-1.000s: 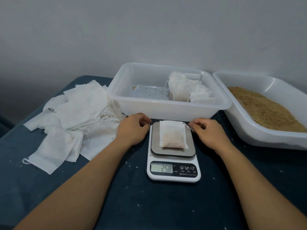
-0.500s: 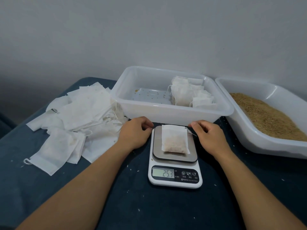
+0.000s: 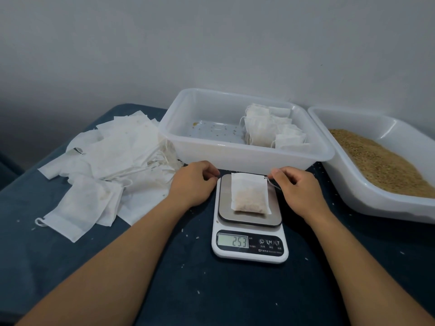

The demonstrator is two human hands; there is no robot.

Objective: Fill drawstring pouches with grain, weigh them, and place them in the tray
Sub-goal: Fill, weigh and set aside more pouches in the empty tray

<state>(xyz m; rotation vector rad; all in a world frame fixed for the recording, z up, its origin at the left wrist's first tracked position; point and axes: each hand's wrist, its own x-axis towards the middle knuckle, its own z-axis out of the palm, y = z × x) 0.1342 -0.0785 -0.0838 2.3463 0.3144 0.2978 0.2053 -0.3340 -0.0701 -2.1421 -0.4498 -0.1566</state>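
Observation:
A filled white drawstring pouch [image 3: 249, 194] lies flat on the steel plate of a small kitchen scale [image 3: 249, 245], whose display reads 253. My left hand [image 3: 193, 182] rests on the table at the scale's left rear corner, fingers loosely curled, holding nothing. My right hand [image 3: 294, 187] sits at the scale's right rear corner, and its fingertips pinch the pouch's drawstring [image 3: 270, 181] by the top right corner. Behind the scale stands the clear plastic tray [image 3: 247, 151], with several filled pouches [image 3: 266, 130] stacked in its right half.
A white tub [image 3: 353, 194] of brown grain [image 3: 381, 163] stands at the right. A heap of empty white pouches [image 3: 113, 156] spreads over the dark blue table at the left. Loose grains dot the tabletop and the tray floor.
The scale reading dropped from 258 to 253. Both hands stay beside the scale, with only a slight shift of the fingers and of the view.

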